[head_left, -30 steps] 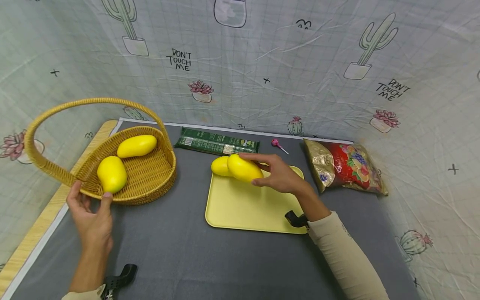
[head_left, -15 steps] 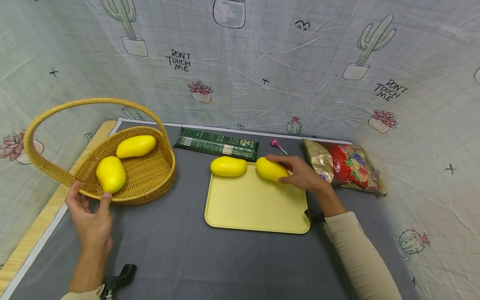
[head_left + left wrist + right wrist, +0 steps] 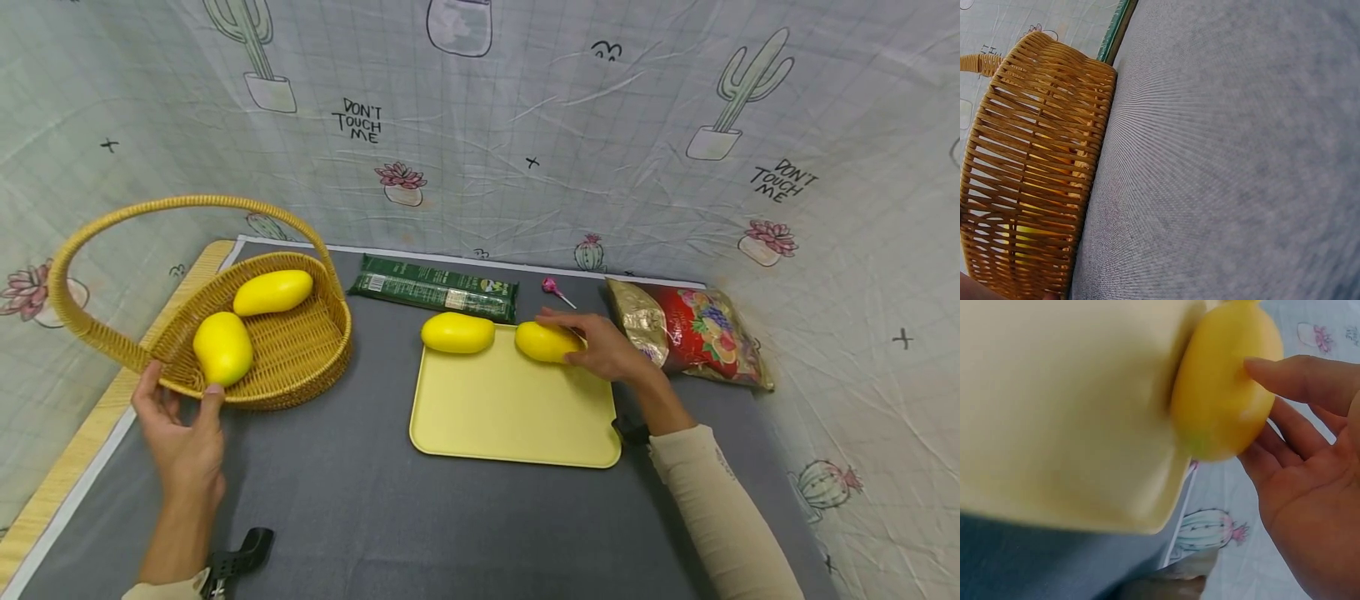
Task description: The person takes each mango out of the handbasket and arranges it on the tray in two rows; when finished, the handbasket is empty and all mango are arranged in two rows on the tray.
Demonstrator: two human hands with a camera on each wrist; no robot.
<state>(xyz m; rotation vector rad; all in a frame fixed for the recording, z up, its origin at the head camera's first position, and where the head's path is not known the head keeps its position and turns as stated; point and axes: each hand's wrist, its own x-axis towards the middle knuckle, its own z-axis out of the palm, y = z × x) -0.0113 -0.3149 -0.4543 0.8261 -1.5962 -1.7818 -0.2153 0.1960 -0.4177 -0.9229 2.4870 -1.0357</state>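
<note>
My right hand holds a yellow mango at the back right of a pale yellow tray. In the right wrist view its thumb lies on one side of the mango and its fingers on the other. A second mango lies at the tray's back left corner. At the left, my left hand grips the near rim of a wicker basket, thumb at the rim. Two more mangoes, one near the front and one at the back, lie in the basket.
A long green packet lies behind the tray. To its right is a pink lollipop, then a red and gold bag. The basket's tall handle arches above it. A printed cloth hangs behind the table.
My right hand has carried its mango rightward, away from the mango at the back left, and down to the tray's back right. My left hand and the basket have stayed still.
</note>
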